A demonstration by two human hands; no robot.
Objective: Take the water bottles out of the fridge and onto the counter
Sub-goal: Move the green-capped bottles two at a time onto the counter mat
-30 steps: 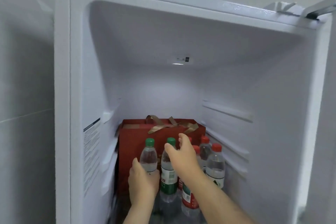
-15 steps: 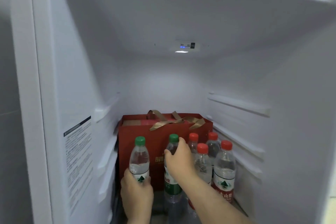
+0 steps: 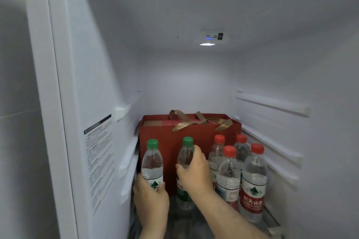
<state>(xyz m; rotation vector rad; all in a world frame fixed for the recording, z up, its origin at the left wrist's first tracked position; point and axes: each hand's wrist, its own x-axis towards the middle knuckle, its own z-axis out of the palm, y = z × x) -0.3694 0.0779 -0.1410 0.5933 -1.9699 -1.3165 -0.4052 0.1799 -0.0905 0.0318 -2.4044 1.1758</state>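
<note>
Two green-capped water bottles stand at the front left of the fridge shelf. My left hand [image 3: 150,197] grips the left green-capped bottle [image 3: 152,161] round its lower body. My right hand [image 3: 195,170] curls round the shoulder of the second green-capped bottle [image 3: 186,153], covering most of its upper label. To the right stand several red-capped bottles [image 3: 253,180] in a tight cluster, untouched. The counter is out of view.
A red gift bag [image 3: 165,132] with gold ribbon handles stands right behind the bottles. White fridge walls close in on both sides, with shelf rails [image 3: 272,105] on the right wall and a printed label [image 3: 99,157] on the left wall. A ceiling lamp [image 3: 207,44] glows above.
The view has moved closer into the fridge. My left hand has closed round the left bottle, and my right hand has settled onto the second bottle's shoulder.
</note>
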